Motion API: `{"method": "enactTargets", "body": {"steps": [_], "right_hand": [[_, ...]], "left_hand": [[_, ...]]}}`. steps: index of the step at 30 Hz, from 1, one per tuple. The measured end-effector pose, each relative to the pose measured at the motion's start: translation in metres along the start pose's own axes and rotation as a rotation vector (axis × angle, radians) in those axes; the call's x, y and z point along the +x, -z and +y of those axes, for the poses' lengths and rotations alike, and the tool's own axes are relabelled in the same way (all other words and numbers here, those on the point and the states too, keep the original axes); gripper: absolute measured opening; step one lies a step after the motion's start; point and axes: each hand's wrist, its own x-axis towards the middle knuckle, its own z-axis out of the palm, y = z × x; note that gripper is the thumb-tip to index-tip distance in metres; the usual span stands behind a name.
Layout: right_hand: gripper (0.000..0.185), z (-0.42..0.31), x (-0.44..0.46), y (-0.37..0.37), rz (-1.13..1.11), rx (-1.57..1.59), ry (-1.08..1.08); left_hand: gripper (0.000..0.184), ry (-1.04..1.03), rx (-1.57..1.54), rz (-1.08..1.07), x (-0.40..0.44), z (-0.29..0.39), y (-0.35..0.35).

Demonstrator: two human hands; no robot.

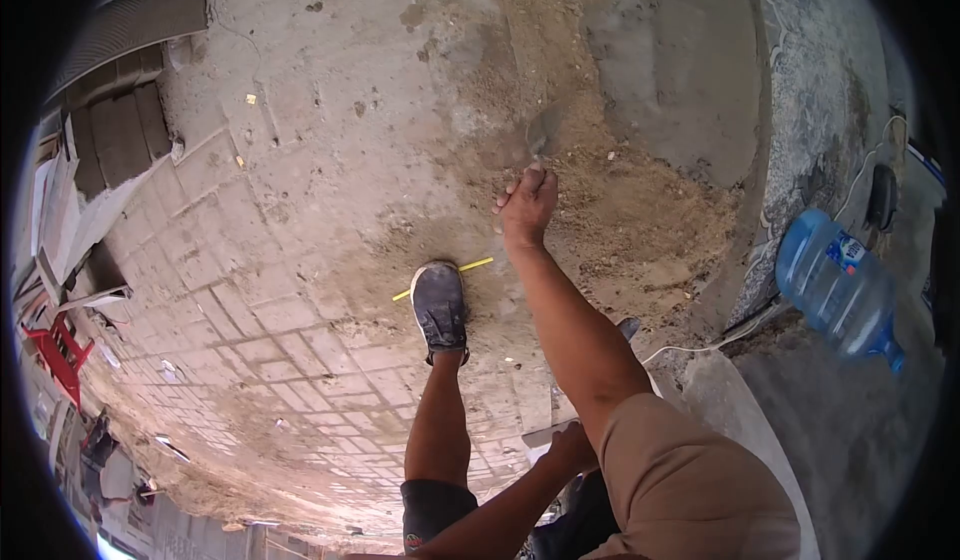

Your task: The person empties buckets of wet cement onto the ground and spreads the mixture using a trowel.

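Observation:
My right hand (528, 208) reaches forward over the ground, fingers closed round the handle of a trowel. The trowel's blade (543, 132) is blurred and points away over sandy soil (640, 230). Ahead and to the right lies a smooth patch of wet grey mortar (690, 80). Low in the view, my left hand (572, 448) is closed beside a pale flat-edged piece (542, 436). Its fingers are partly hidden, and I cannot make out what they hold. My dark shoe (440, 305) rests across a thin yellow strip (480, 263).
On the right, a large blue water bottle (835, 285) lies near a speckled stone edge (800, 90) and a pale cable (690, 348). Paving with visible joints (270, 330) spreads left. A red plastic chair (62, 360) and stacked boards (120, 130) stand at the left.

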Motion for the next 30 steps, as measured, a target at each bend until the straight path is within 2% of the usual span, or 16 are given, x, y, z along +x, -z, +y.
{"method": "enactTargets", "body": {"steps": [2,3,4,5,6,7,11,13,14,16,17,19,20,21,27,30], "right_hand": [[0.029,0.018,-0.013,0.031,-0.058,-0.347,0.278],[0.028,0.026,-0.002,0.043,-0.032,-0.584,0.421],[0.028,0.038,0.012,0.058,0.029,-0.819,0.565],[0.028,0.029,0.015,0.057,0.046,-0.928,0.683],[0.028,0.02,0.017,0.055,0.061,-1.033,0.805],[0.029,0.008,0.019,0.061,0.06,-1.048,0.642],[0.031,-0.014,0.022,0.14,0.211,-1.035,0.554],[0.03,-0.022,0.005,0.163,0.386,-0.943,0.495],[0.03,-0.026,-0.002,0.163,0.388,-0.944,0.494],[0.027,-0.027,-0.011,0.162,0.199,-0.977,0.523],[0.027,-0.025,-0.012,0.168,0.215,-0.979,0.515],[0.029,-0.026,0.001,0.172,0.031,-1.3,0.579],[0.029,-0.03,0.006,0.185,0.047,-1.294,0.583],[0.03,-0.038,0.012,0.206,0.112,-1.262,0.55],[0.03,-0.122,0.013,0.344,0.537,-1.217,0.377],[0.032,-0.158,0.023,0.394,0.578,-1.221,0.443]], "left_hand": [[0.075,0.135,0.228,-0.107,-0.014,0.024,0.006],[0.075,0.143,0.227,-0.123,-0.017,0.034,0.01],[0.076,0.215,0.265,-0.225,-0.017,0.044,0.016],[0.077,0.285,0.308,-0.322,-0.014,0.047,0.016],[0.077,0.289,0.317,-0.324,-0.009,0.04,0.009],[0.075,0.324,0.286,-0.267,-0.002,0.028,-0.002],[0.074,0.343,0.278,-0.118,0.003,0.021,-0.018],[0.068,0.345,0.308,-0.165,0.002,0.035,-0.014],[0.063,0.347,0.341,-0.213,0.001,0.038,-0.015],[0.063,0.353,0.332,-0.198,0.008,0.03,-0.023],[0.064,0.362,0.311,-0.188,0.007,0.027,-0.03],[0.064,0.339,0.339,-0.206,0.007,0.023,-0.03],[0.063,0.313,0.359,-0.213,0.008,0.023,-0.028],[0.065,0.37,0.379,-0.185,0.015,0.012,-0.036],[0.068,0.331,0.42,-0.167,0.027,-0.019,-0.064],[0.068,0.348,0.417,-0.18,0.03,-0.021,-0.067]]}}
